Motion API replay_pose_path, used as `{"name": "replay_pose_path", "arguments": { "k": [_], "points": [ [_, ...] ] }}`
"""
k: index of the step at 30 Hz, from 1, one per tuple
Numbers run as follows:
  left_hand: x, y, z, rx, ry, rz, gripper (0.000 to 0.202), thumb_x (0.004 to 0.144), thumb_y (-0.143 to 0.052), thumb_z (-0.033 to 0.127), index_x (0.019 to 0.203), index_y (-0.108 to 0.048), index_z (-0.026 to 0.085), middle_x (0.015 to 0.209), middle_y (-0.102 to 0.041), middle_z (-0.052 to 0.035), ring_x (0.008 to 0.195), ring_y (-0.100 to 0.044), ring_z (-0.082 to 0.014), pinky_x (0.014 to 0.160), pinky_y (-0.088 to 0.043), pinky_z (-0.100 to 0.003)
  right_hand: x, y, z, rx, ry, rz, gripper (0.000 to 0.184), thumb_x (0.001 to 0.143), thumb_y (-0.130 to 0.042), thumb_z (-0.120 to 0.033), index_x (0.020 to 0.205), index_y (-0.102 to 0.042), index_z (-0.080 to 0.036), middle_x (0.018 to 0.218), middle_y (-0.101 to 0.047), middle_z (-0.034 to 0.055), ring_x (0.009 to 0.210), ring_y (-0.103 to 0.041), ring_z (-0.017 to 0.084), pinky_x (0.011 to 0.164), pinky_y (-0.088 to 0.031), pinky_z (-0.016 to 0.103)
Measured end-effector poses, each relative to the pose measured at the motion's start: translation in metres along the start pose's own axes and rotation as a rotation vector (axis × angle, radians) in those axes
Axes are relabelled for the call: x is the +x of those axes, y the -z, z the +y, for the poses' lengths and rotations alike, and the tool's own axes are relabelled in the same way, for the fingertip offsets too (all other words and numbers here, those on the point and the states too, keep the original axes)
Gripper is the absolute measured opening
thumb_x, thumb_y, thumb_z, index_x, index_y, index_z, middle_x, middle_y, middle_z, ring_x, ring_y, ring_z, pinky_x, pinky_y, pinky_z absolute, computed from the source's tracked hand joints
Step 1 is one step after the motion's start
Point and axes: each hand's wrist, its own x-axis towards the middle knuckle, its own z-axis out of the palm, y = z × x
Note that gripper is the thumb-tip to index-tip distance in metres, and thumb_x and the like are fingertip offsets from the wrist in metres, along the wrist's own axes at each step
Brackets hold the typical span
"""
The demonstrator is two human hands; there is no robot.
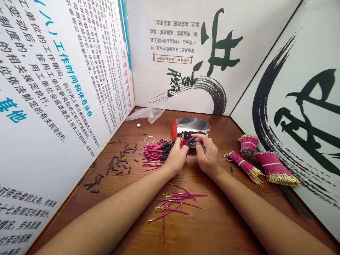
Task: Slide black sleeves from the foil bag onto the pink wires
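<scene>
Nearest the lens, my two bare forearms run up from the bottom corners of the frame toward the middle, and between them a loose scatter of pink wires [174, 203] with gold tips lies on the wooden table [217, 226], low in the centre.

At mid-frame my left hand [177, 156] is curled shut around a small bunch of pink wires [185, 141], the ends poking up past my fingers. My right hand [207, 152] sits just beside it, fingers pinched together close to that bunch; whether they hold one of the small black sleeves I cannot tell, as the fingertips hide it. Both hands hover at the near edge of an open foil pouch [191, 126] with a red rim, which holds a heap of black sleeves [188, 135].

Left of my left hand, touching its wrist side, lies a pile of pink wires with black sleeves [155, 154] fitted on their ends. Further left, loose black sleeves [117, 166] are strewn over the wood, with a rubber band [149, 139] and a small white bead [138, 125] above them. A crumpled clear plastic bag [148, 113] lies at the back near the corner.

On the right of the frame three banded bundles of pink wires [268, 164] rest against the printed panel [300, 106], gold tips fanned out. Printed boards wall in the left [53, 88] and the back [199, 53] as well.
</scene>
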Motion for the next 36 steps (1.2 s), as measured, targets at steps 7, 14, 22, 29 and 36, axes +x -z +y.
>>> {"name": "replay_pose_path", "arguments": {
  "k": [7, 14, 22, 29, 36],
  "points": [
    [-0.0010, -0.0017, 0.0036, -0.056, 0.061, -0.022, 0.016, 0.076, -0.043, 0.009, 0.083, -0.036, 0.022, 0.059, -0.035, 0.0097, 0.045, -0.022, -0.0051, 0.047, -0.021, -0.016, -0.0001, -0.0006, 0.0005, 0.018, -0.030, -0.003, 0.027, 0.094, -0.045, -0.021, 0.112, -0.064, -0.024, 0.095, -0.068, 0.0040, 0.087, -0.061, 0.021, 0.083, -0.047, 0.038],
    [-0.0028, -0.0025, 0.0058, -0.068, 0.055, -0.035, 0.016, 0.076, -0.044, 0.011, 0.084, -0.036, 0.022, 0.058, -0.035, 0.0097, 0.044, -0.022, -0.0052, 0.045, -0.019, -0.016, 0.0003, -0.0015, 0.0025, 0.063, -0.103, 0.002, 0.021, 0.091, -0.046, -0.021, 0.104, -0.062, -0.023, 0.091, -0.067, 0.0036, 0.084, -0.061, 0.021, 0.080, -0.048, 0.037],
    [0.0005, -0.0003, 0.0051, -0.117, 0.059, -0.041, 0.016, 0.073, -0.046, 0.014, 0.079, -0.034, 0.022, 0.054, -0.030, 0.0101, 0.042, -0.019, -0.0051, 0.042, -0.012, -0.018, 0.0010, 0.0002, 0.0001, 0.093, -0.104, 0.008, 0.016, 0.090, -0.047, -0.020, 0.095, -0.062, -0.023, 0.088, -0.067, 0.0031, 0.082, -0.061, 0.020, 0.076, -0.048, 0.035],
    [0.0025, 0.0002, 0.0037, -0.134, 0.056, -0.032, 0.011, 0.081, -0.050, 0.022, 0.077, -0.040, 0.020, 0.055, -0.029, 0.0097, 0.042, -0.020, -0.0040, 0.041, -0.012, -0.018, 0.0011, 0.0007, 0.0010, 0.096, -0.100, 0.001, 0.016, 0.089, -0.046, -0.019, 0.090, -0.062, -0.023, 0.080, -0.065, 0.0014, 0.076, -0.061, 0.018, 0.073, -0.048, 0.034],
    [0.0006, -0.0002, 0.0042, -0.132, 0.020, -0.044, 0.020, 0.078, -0.054, 0.020, 0.075, -0.034, 0.022, 0.056, -0.032, 0.0094, 0.042, -0.022, -0.0035, 0.041, -0.012, -0.018, 0.0017, 0.0007, 0.0003, 0.135, -0.142, 0.024, 0.016, 0.089, -0.046, -0.021, 0.091, -0.062, -0.023, 0.079, -0.065, 0.0013, 0.074, -0.060, 0.018, 0.069, -0.048, 0.032]
  ]
}}
